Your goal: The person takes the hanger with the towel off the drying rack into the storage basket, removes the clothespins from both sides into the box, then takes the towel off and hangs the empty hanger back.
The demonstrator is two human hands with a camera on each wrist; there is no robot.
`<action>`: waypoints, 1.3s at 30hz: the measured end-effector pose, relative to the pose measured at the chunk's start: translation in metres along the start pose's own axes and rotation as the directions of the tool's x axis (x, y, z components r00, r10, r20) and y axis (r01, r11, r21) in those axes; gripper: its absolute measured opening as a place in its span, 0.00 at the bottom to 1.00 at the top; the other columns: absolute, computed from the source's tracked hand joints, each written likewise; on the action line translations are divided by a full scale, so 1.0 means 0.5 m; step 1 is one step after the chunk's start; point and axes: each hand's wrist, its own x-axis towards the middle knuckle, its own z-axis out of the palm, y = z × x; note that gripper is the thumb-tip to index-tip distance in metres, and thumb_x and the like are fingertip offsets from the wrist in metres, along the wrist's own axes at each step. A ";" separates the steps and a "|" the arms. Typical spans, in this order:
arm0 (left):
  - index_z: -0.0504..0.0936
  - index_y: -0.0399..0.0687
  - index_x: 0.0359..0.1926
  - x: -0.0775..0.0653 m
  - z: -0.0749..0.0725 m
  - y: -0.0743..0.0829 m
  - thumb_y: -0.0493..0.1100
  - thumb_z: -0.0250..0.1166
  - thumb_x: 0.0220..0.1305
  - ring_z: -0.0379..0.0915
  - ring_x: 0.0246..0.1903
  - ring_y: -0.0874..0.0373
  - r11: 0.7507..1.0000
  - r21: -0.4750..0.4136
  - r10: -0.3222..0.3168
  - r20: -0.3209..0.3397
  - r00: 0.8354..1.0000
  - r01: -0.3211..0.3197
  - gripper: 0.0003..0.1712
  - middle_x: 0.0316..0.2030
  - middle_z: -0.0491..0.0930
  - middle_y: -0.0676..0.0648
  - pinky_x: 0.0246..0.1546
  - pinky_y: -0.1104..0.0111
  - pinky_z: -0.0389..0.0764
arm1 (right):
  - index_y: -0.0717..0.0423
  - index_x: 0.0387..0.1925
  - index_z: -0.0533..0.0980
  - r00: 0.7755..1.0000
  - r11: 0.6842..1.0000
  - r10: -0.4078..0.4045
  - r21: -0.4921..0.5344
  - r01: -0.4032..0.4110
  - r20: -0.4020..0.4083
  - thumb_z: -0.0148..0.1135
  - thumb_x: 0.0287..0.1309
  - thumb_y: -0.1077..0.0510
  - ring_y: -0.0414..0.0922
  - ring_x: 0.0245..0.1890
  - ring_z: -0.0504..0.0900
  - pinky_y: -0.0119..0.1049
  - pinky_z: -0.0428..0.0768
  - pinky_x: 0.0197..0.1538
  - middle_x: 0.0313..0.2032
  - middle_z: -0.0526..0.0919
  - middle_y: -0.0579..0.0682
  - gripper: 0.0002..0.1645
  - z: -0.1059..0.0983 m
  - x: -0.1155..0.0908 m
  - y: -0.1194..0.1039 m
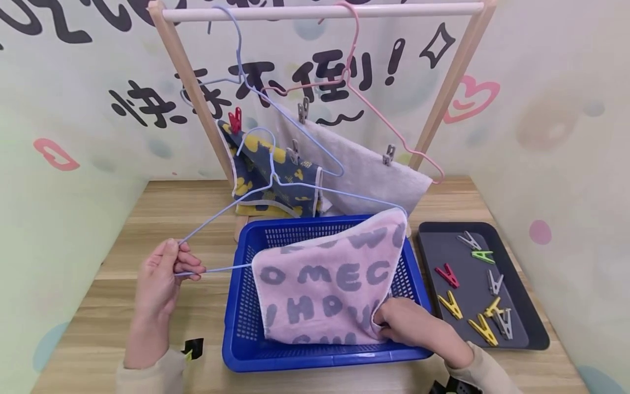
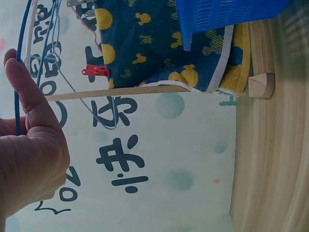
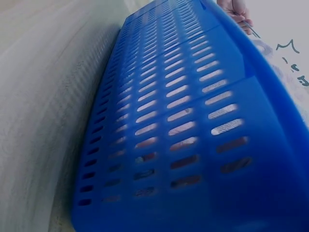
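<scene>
My left hand (image 1: 159, 279) pinches the left end of a light-blue clothes hanger (image 1: 223, 210), tilted over the blue basket (image 1: 325, 361). A pink towel (image 1: 320, 284) with grey letters hangs over the hanger's lower bar, covering much of the basket's opening. At the towel's lower right edge, my right hand (image 1: 413, 325) grips the cloth inside the basket; its fingertips are partly hidden. In the left wrist view the left thumb lies against the hanger (image 2: 18, 96). The basket wall (image 3: 169, 111) blocks most of the right wrist view.
Behind the basket stands a rack with a white rail (image 1: 295, 12). From its blue and pink hangers hang a blue-yellow towel (image 1: 275, 169) and a white towel (image 1: 354, 164), clipped with pegs. A dark tray (image 1: 529, 323) at right holds several clothespins (image 1: 450, 303).
</scene>
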 end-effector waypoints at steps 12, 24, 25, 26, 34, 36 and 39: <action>0.76 0.35 0.30 0.000 -0.004 0.015 0.40 0.48 0.72 0.82 0.19 0.57 0.998 -0.065 0.020 -0.024 1.000 -0.021 0.16 0.20 0.82 0.44 0.17 0.73 0.80 | 0.46 0.09 0.60 0.990 0.996 0.094 -0.013 -0.093 0.108 0.71 0.37 0.65 0.32 0.15 0.51 0.23 0.50 0.19 0.14 0.53 0.34 0.26 0.007 0.013 0.003; 0.76 0.38 0.29 0.000 -0.003 -0.006 0.40 0.47 0.73 0.82 0.20 0.59 0.998 0.030 -0.048 -0.013 0.999 0.048 0.17 0.20 0.82 0.46 0.18 0.73 0.80 | 0.48 0.10 0.63 0.984 0.991 0.129 0.007 -0.131 0.124 0.69 0.40 0.65 0.32 0.15 0.50 0.24 0.49 0.19 0.14 0.52 0.34 0.23 0.009 0.014 0.004; 0.76 0.38 0.29 0.000 -0.003 -0.007 0.40 0.47 0.73 0.81 0.20 0.59 0.998 0.037 -0.052 -0.012 0.999 0.053 0.17 0.20 0.82 0.46 0.18 0.73 0.80 | 0.48 0.11 0.64 0.983 0.991 0.130 0.021 -0.133 0.127 0.69 0.41 0.64 0.31 0.15 0.52 0.24 0.51 0.19 0.14 0.54 0.34 0.22 0.005 0.014 0.004; 0.76 0.38 0.29 -0.001 -0.003 -0.009 0.40 0.47 0.73 0.81 0.20 0.59 0.998 0.043 -0.055 -0.010 0.998 0.056 0.17 0.20 0.82 0.47 0.18 0.73 0.80 | 0.48 0.13 0.66 0.984 0.990 0.129 0.036 -0.134 0.123 0.69 0.43 0.63 0.31 0.15 0.54 0.24 0.53 0.19 0.14 0.56 0.34 0.20 0.000 0.015 0.005; 0.77 0.40 0.29 -0.007 -0.006 -0.021 0.41 0.47 0.73 0.81 0.19 0.60 0.996 0.051 -0.071 0.025 0.997 0.069 0.18 0.20 0.82 0.47 0.17 0.74 0.80 | 0.60 0.39 0.80 0.945 0.987 0.125 0.132 -0.088 -0.303 0.67 0.49 0.67 0.32 0.25 0.77 0.27 0.78 0.27 0.29 0.84 0.46 0.12 -0.064 0.005 0.029; 0.77 0.40 0.29 -0.009 -0.008 -0.026 0.40 0.46 0.73 0.81 0.19 0.60 0.996 0.057 -0.076 0.034 0.997 0.074 0.18 0.20 0.82 0.48 0.17 0.74 0.80 | 0.61 0.39 0.80 0.876 0.982 0.169 0.151 -0.111 -0.452 0.65 0.51 0.71 0.34 0.24 0.78 0.24 0.77 0.25 0.29 0.85 0.48 0.12 -0.077 -0.001 0.035; 0.77 0.41 0.29 -0.013 -0.010 -0.035 0.40 0.45 0.74 0.81 0.20 0.61 0.994 0.071 -0.087 0.044 0.995 0.084 0.18 0.20 0.82 0.48 0.17 0.75 0.79 | 0.62 0.38 0.80 0.776 0.956 0.269 0.257 -0.142 -0.570 0.59 0.55 0.73 0.36 0.25 0.80 0.21 0.76 0.26 0.31 0.85 0.50 0.10 -0.092 -0.010 0.039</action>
